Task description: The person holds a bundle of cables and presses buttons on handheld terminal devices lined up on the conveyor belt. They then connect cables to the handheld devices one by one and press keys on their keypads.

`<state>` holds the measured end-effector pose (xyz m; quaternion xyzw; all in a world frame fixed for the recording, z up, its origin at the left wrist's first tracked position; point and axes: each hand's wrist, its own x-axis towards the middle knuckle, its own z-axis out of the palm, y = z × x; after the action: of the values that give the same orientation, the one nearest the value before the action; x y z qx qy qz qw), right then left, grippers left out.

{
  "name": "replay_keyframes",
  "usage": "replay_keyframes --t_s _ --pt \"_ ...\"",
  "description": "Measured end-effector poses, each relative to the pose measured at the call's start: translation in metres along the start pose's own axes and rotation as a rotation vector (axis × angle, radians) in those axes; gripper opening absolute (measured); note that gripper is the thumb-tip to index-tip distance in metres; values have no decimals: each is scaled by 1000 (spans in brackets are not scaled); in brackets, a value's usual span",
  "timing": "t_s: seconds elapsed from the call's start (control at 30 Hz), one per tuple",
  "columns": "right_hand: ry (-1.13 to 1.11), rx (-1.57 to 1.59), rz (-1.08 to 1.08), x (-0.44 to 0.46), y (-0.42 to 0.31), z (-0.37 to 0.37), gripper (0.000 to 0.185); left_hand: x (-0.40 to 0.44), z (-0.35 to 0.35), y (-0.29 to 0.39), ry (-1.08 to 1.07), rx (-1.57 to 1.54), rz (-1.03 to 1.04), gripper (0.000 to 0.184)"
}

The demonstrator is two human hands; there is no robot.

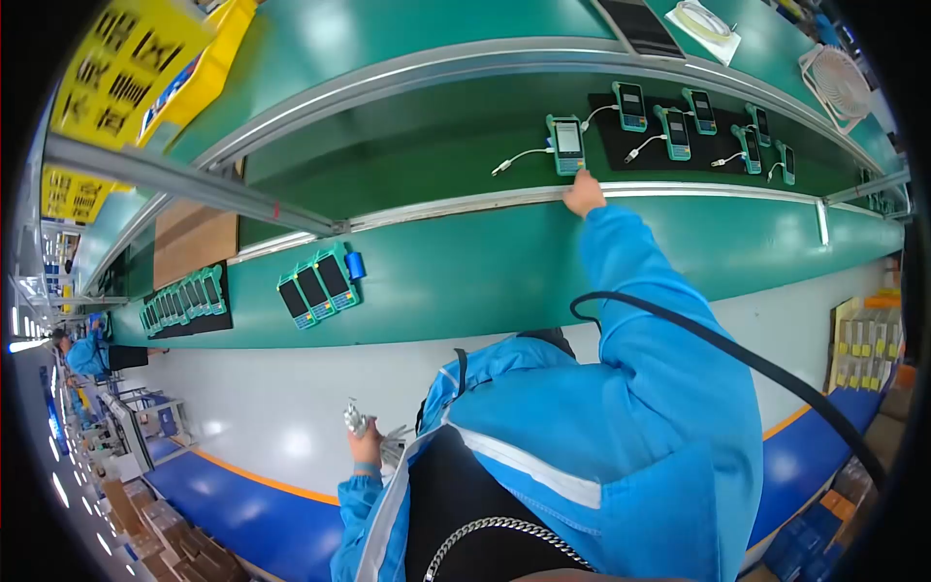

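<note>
My right hand (584, 194) reaches to the conveyor's near rail, its fingers curled at the lower edge of a green-framed handheld payment terminal (566, 145). That terminal's screen is lit, and a short white cable (521, 158) sticks out of its left side. Low beside my body, my left hand (366, 444) is closed around a bundle of white cables (358, 417), with ends poking out above and to the right. Several more terminals (676, 133) with white cables lie on a black mat to the right of my right hand.
Three dark-screened terminals (318, 286) lie on the green bench ledge (465, 262) beside a blue cylinder (355, 265). A row of terminals (184, 299) sits farther left. A metal post (194, 179) crosses at left. A black hose (737, 349) arcs past my right arm. Another person (89, 351) stands far left.
</note>
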<state>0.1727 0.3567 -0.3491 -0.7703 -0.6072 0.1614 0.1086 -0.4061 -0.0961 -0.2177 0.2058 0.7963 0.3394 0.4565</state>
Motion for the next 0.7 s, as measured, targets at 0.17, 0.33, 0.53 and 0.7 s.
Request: replay_keyframes --t_s 0.17,0.33,0.53,0.7 --pt "247 32 -25 -58 -70 -13 71 -24 -105 -85 209 20 189 16" --pt "-161 103 -386 -212 -219 80 43 -52 -187 -118 464 133 272 19" --pt "-770 370 -1316 -429 -478 55 73 9 -243 -78 387 -23 454 16" --pt "-707 542 -1544 -519 -595 16 69 -5 -208 69 253 -462 607 18"
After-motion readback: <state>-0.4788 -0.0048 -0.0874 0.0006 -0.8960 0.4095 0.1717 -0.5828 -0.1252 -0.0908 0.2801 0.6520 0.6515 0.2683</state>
